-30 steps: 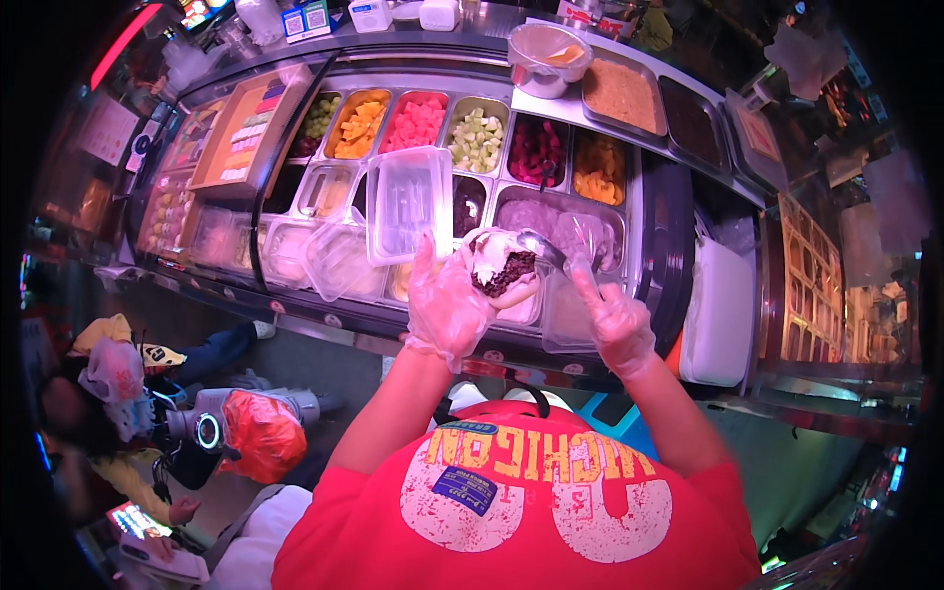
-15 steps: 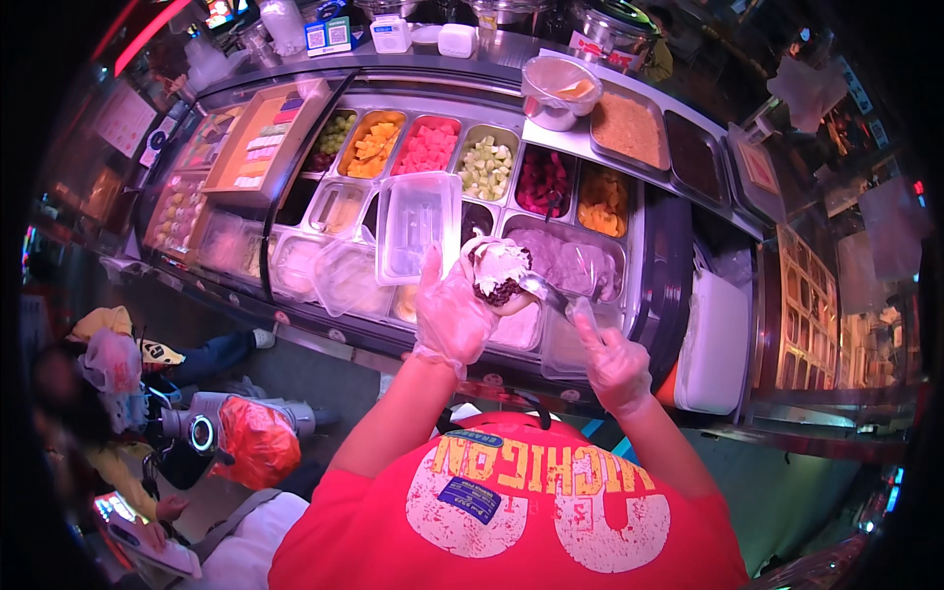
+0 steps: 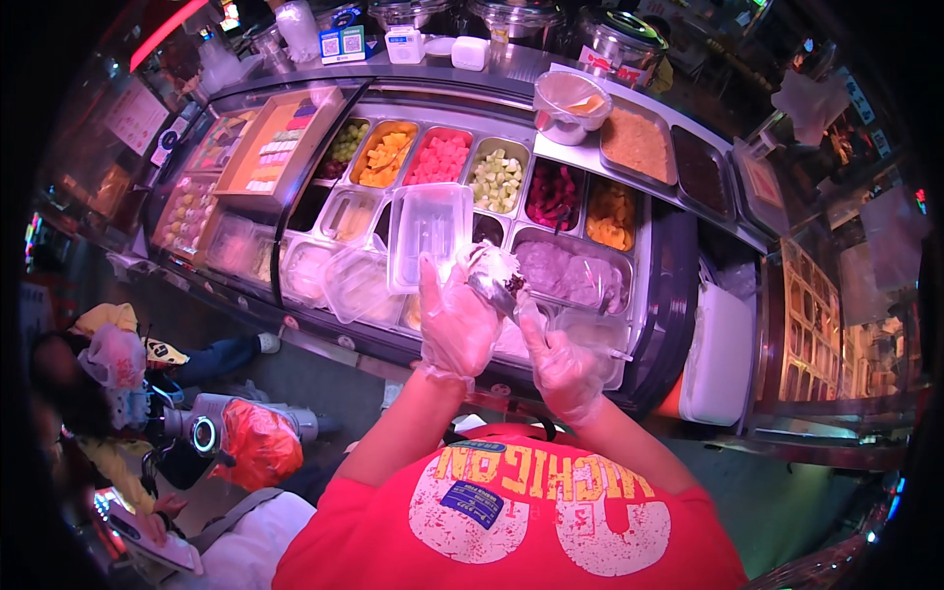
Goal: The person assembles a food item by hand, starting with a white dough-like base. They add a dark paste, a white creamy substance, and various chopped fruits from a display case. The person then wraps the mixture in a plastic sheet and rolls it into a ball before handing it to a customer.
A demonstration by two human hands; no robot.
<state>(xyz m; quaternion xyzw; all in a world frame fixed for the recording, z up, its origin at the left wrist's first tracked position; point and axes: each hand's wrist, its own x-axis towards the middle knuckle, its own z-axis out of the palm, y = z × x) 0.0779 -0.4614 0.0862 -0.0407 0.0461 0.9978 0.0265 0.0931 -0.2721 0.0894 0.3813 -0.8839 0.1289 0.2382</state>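
Note:
My left hand (image 3: 460, 323), in a clear plastic glove, cups a pale, soft wrapper filled with white cream (image 3: 486, 260) and a dark, grainy filling. My gloved right hand (image 3: 568, 372) grips a metal spoon (image 3: 504, 299), its bowl pressed against the near side of the filling. Fingers of the right hand almost meet the left hand, and partly cover the handle. Just beyond the left fingers lies a clear plastic tub (image 3: 430, 238). A pan of purple paste (image 3: 572, 273) is to the right of the filled wrapper.
Pans of orange fruit cubes (image 3: 383, 154), pink cubes (image 3: 439, 157) and pale green cubes (image 3: 498, 181) line the counter's far side. A clear tub (image 3: 572, 106) and a tray of brown crumbs (image 3: 636, 144) stand at the back right. A person with a phone (image 3: 147, 536) is at lower left.
My right hand has moved left and closer to my left hand. The spoon has gone from the filling's right edge to over its near side, covering most of the dark filling.

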